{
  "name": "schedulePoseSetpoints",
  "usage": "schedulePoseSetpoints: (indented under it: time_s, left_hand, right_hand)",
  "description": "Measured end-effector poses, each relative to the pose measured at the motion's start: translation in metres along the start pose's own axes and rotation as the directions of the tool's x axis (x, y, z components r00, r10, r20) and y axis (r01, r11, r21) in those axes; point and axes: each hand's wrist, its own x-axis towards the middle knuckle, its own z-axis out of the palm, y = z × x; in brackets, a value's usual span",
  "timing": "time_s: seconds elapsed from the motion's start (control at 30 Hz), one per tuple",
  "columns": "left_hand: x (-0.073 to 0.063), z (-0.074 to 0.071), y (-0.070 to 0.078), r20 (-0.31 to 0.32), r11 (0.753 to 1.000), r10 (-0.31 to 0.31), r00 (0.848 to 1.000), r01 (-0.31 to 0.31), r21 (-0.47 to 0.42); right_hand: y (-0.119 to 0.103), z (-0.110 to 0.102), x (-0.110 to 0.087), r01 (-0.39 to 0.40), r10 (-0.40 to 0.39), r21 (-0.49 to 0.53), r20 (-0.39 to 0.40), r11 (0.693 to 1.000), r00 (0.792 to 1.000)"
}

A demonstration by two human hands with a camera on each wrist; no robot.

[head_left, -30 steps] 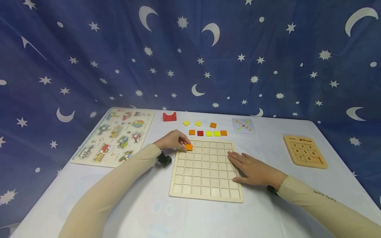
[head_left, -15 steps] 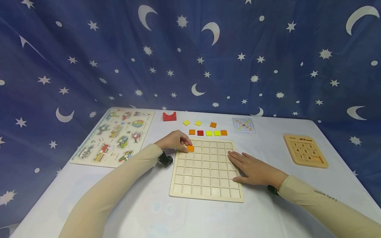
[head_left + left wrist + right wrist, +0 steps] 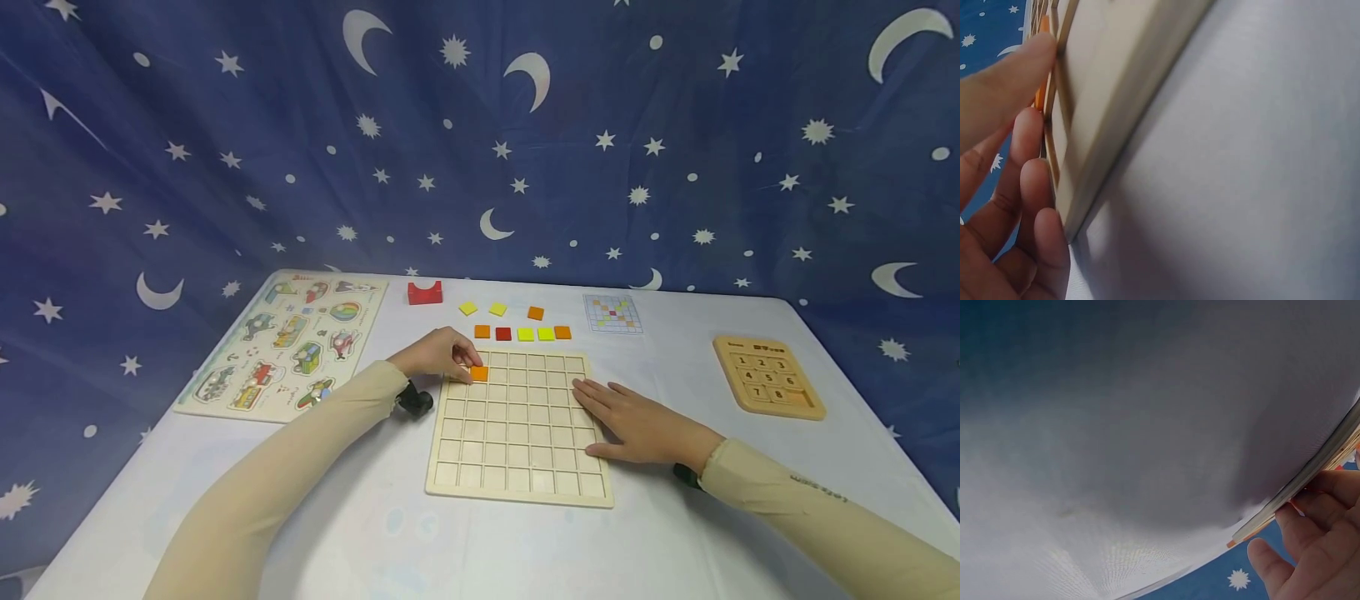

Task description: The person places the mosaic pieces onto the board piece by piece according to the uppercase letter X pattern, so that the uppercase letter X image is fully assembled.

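**Orange tile squares up in its cell**

We see the orange tile (image 3: 481, 374) now lying flat over a cell of the wooden grid board (image 3: 510, 435), second column from the left and second row from the far edge. A second ago it sat slightly higher and further left, so we judge its placing nearly finished, though we cannot tell whether it is fully seated.

The left hand (image 3: 438, 354) has its fingers nearly closed, thumb and fingertips pinching the tile's left side. The right hand (image 3: 633, 423) has not shifted: its fingers lie extended and spread on the board's right edge, gripping nothing that we can make out.

The tile looks square, so we find no long axis and no pointing end; its sides run roughly along the grid lines. Beyond the board, a row of five tiles (image 3: 503, 334) lies on the counter (image 3: 337, 517).
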Motion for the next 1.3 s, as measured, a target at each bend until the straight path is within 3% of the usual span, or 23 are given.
schedulePoseSetpoints:
  time_s: [0.37, 0.6, 0.7, 0.83, 0.93, 1.1, 1.3]
  left_hand:
    - [0.000, -0.004, 0.001, 0.062, 0.999, -0.013, 0.998, 0.016, -0.050]
    - [0.001, -0.016, -0.001, 0.115, 0.999, 0.039, 0.993, -0.034, -0.040]
    - [0.006, -0.022, -0.004, 0.067, 0.999, 0.035, 0.997, -0.033, -0.028]
    - [0.016, -0.029, -0.008, -0.043, 1.000, -0.027, 0.999, 0.026, -0.016]
    - [0.023, -0.032, -0.010, -0.092, 0.996, -0.080, 0.993, 0.076, -0.051]
    - [0.033, -0.035, -0.009, -0.112, 0.980, -0.168, 0.979, 0.154, -0.126]
    - [0.041, -0.034, -0.005, -0.107, 0.977, -0.198, 0.974, 0.187, -0.104]
  right_hand:
    - [0.000, -0.001, 0.000, 0.020, -0.020, -0.022, -0.013, 1.000, 1.000]
    - [-0.001, -0.002, 0.000, 0.022, -0.022, -0.011, -0.025, 1.000, 0.999]
    - [-0.002, -0.002, 0.000, 0.019, -0.020, -0.012, -0.025, 1.000, 0.999]
    - [-0.001, -0.002, -0.001, 0.012, -0.012, -0.011, -0.018, 1.000, 1.000]
    - [-0.001, -0.001, -0.001, 0.009, -0.009, -0.007, -0.012, 1.000, 1.000]
    - [-0.001, -0.002, -0.001, 0.010, -0.010, 0.003, -0.011, 1.000, 1.000]
    - [-0.001, -0.002, -0.001, 0.007, -0.007, -0.002, -0.011, 1.000, 1.000]
